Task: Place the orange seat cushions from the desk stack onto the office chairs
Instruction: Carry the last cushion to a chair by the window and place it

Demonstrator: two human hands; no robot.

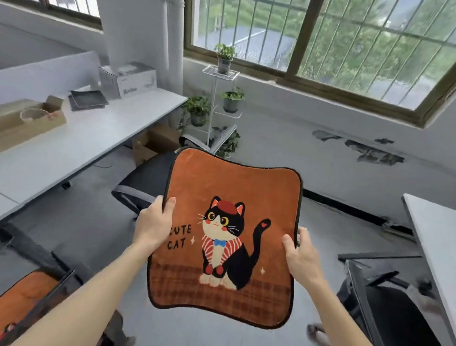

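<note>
Orange cat-print cushion [227, 235] is held up over the grey floor [87, 216], left hand [153, 223] and right hand [303, 256] each gripping a side edge. Behind it stands a black office chair [144, 180]; a white table [87, 140] carries a cardboard box [21, 121], with barred windows [341, 31] beyond

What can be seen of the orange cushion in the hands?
The cushion is a flat, roughly square orange pad with rounded corners and a dark edge; it looks plush. It shows a black-and-white cat in a red beret and blue bow, the words CUTE CAT, and a plaid band below. It is held in the air, picture side toward the camera. The left hand grips its left edge and the right hand its right edge, thumbs on top.
</note>
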